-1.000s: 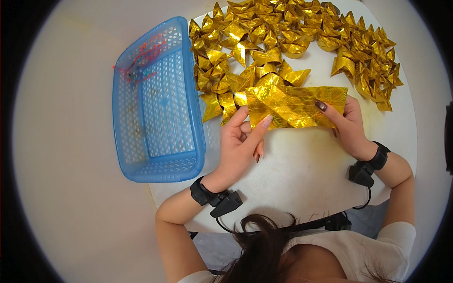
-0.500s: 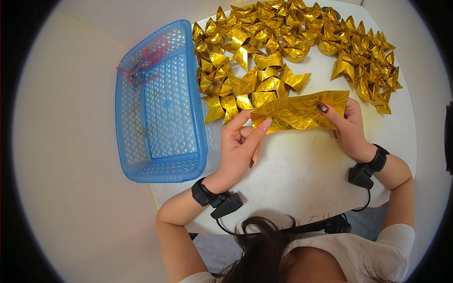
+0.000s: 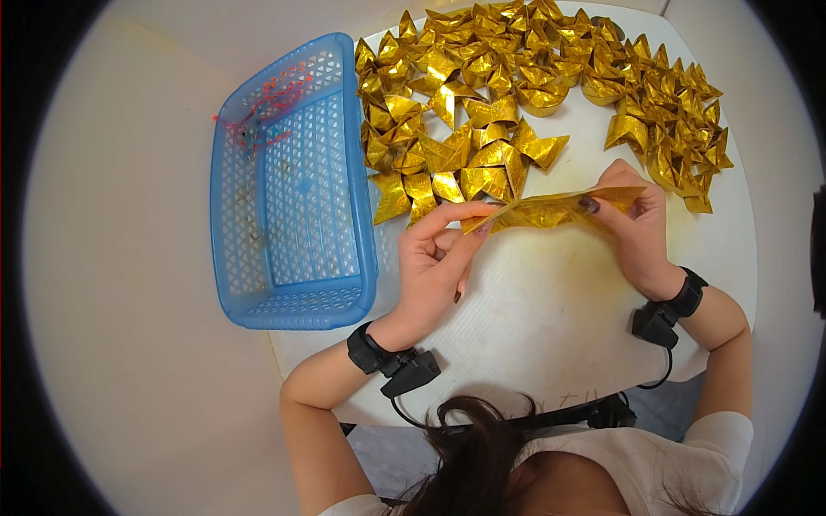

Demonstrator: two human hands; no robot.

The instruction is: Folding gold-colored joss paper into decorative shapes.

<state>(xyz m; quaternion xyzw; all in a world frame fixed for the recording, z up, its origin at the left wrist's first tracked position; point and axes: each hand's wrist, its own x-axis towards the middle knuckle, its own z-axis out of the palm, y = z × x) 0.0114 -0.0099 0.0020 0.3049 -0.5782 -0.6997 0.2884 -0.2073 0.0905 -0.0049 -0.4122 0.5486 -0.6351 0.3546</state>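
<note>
A gold foil paper strip [image 3: 546,211], folded lengthwise, stretches between my two hands above the white table. My left hand [image 3: 433,262] pinches its left end between thumb and forefinger. At the other end, my right hand [image 3: 635,225] grips it with the thumb in front and the fingers behind. The strip is tipped so that it shows as a narrow, slightly bowed band. Just beyond it, many folded gold paper ingots [image 3: 490,112] crowd the far part of the table, some nested together in rows.
A blue plastic basket [image 3: 368,258] with perforated walls stands to the left, with a small red patterned item [image 3: 280,99] near its far end. More nested gold ingots [image 3: 680,155] curve along the far right of the white table [image 3: 551,335]. Black wristbands with cabled boxes [image 3: 411,371] circle both wrists.
The gold paper strip has tilted from a broad, open face to a narrower band. My right hand has turned, its fingers rising behind the strip, while my left hand keeps its pinch.
</note>
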